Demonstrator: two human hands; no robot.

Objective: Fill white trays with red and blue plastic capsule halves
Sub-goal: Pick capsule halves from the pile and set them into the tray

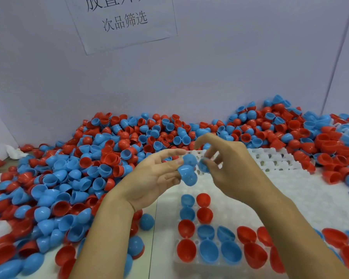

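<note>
1. Blue capsule halves: a nested stack sits pinched at your left hand fingertips, seemingly so you can peel one off.
2. Your right hand curls thumb and forefinger around another blue half, just beside the stack.
3. Both are held above the white tray, whose nearest pockets below your fingers already hold red and blue halves.

We see bright, even, soft light with weak shadows; the right hand is motion-blurred, and the wide lens bends the edges.
</note>
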